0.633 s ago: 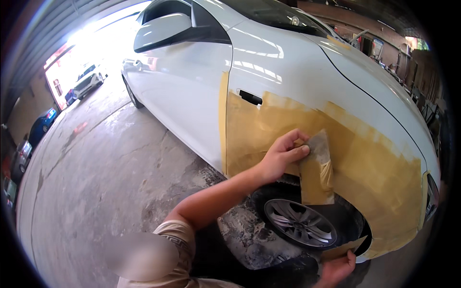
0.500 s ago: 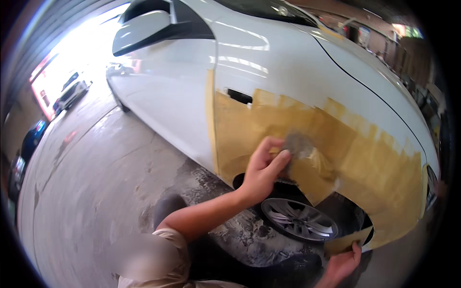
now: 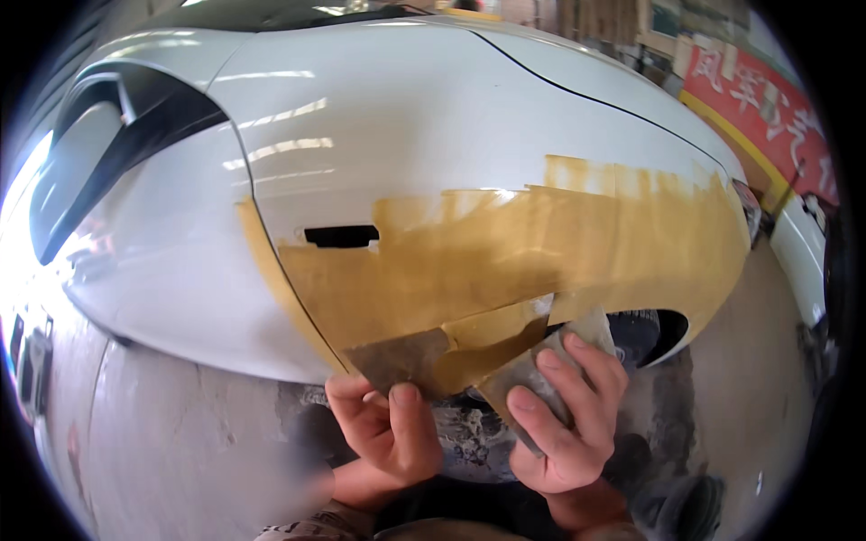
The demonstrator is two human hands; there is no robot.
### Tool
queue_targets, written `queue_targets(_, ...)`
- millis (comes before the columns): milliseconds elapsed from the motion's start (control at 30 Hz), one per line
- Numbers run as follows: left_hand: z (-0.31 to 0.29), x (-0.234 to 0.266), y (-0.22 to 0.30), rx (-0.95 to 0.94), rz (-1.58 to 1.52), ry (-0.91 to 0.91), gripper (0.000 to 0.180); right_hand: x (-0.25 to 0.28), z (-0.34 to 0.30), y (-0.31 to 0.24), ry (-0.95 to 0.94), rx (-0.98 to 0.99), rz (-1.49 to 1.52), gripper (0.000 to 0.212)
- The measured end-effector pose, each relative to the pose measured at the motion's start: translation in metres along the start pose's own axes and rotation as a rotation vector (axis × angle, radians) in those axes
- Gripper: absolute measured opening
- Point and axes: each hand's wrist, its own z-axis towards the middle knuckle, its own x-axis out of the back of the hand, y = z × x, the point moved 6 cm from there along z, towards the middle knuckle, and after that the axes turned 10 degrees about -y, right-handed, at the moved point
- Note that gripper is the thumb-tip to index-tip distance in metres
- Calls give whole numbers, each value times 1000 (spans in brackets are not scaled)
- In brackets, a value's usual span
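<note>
My left hand [image 3: 388, 437] pinches a flat, dark grey putty board [image 3: 397, 359] between thumb and fingers. Wet yellow filler [image 3: 492, 356] lies along the board's right part. Close by, my right hand [image 3: 570, 419] grips a grey putty spreader [image 3: 510, 383], its fingers over the front face. The spreader's lower left edge is near the filler; whether they touch I cannot tell. Behind both tools stands a white car fender [image 3: 406, 117], its lower part coated with a broad layer of yellow filler [image 3: 433, 261]. My hands partly hide the wheel arch.
A dark slot [image 3: 341, 236] opens in the fender. Yellow tape [image 3: 262, 252] runs down the door's edge, and a wing mirror [image 3: 86, 162] juts out at left. A red banner [image 3: 753, 108] and a white car part [image 3: 798, 261] stand at right, above the concrete floor [image 3: 180, 442].
My view has turned right and closer to the fender. The left hand has come down from the panel with its board; my right hand has risen with its spreader, so both tools are together.
</note>
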Motion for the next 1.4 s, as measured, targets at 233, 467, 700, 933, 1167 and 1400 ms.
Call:
queue_targets(233,21,41,17,96,22,-274,41,-43,30,-45,-31,-60,-115,36)
queue_targets(467,63,153,12,-223,85,24,37,-64,35,-42,-146,-129,-285,35)
queue_targets(700,108,227,5,-540,568,166,34,-75,86,-2,-11,-111,-531,40)
queue_targets(933,103,243,3,-772,1188,184,36,-100,97,10,21,-91,-554,45)
queue_targets(1167,114,265,9,-752,920,337,33,-114,74,13,-75,-120,-614,45)
queue_targets(1400,125,252,5,-654,52,437,31,-128,38,8,-133,-162,-619,35)
